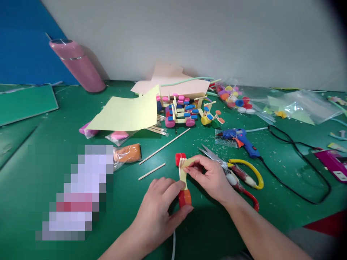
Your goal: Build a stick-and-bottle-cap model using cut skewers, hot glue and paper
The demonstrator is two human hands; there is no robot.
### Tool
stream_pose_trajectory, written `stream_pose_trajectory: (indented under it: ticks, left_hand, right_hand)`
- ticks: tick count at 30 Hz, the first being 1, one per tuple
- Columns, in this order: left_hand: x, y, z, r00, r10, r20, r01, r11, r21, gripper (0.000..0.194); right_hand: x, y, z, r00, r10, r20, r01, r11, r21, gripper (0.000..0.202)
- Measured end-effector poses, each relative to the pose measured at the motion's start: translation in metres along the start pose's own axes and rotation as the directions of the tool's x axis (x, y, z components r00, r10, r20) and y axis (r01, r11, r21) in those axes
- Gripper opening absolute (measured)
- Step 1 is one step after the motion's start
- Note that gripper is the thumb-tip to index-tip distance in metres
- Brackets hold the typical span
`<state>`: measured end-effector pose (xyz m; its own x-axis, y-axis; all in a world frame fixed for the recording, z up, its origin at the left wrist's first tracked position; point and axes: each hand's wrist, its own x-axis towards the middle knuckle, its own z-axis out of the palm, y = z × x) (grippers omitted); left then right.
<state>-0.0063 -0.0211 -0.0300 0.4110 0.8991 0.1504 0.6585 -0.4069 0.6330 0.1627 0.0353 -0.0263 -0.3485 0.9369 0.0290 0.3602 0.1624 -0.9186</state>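
Observation:
A small craft-stick model (183, 177) has red caps at its far end and red and orange caps at its near end. My left hand (164, 206) grips the near end, thumb on the caps and fingers over the sticks. With my right hand (207, 175) I pinch a pale yellow strip (189, 163) against the sticks near the far red caps (180, 159). Whether the strip is paper or wood I cannot tell. Scissors (214, 155) with yellow and red handles lie just beyond my right hand. Two thin wooden sticks (164, 146) rest on the table to the left.
A blue glue gun (244, 141) with a black cord lies at right. Several finished-looking cap models (180, 115) stand behind, beside a pale yellow sheet (124, 113). Bagged orange clay (127, 153) is at left, a pink tumbler (78, 66) farther back, a bag of coloured caps (234, 97) back right.

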Motion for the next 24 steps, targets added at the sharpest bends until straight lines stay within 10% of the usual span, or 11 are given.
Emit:
stream_pose_trajectory:
  ticks: [24]
  left_hand:
    - [0.002,-0.0018,0.0006,0.999,-0.04,-0.003,0.04,0.997,-0.064,0.02]
  right_hand:
    - [0.0001,0.0027,0.0038,1.0,0.011,-0.014,-0.011,1.0,-0.016,0.01]
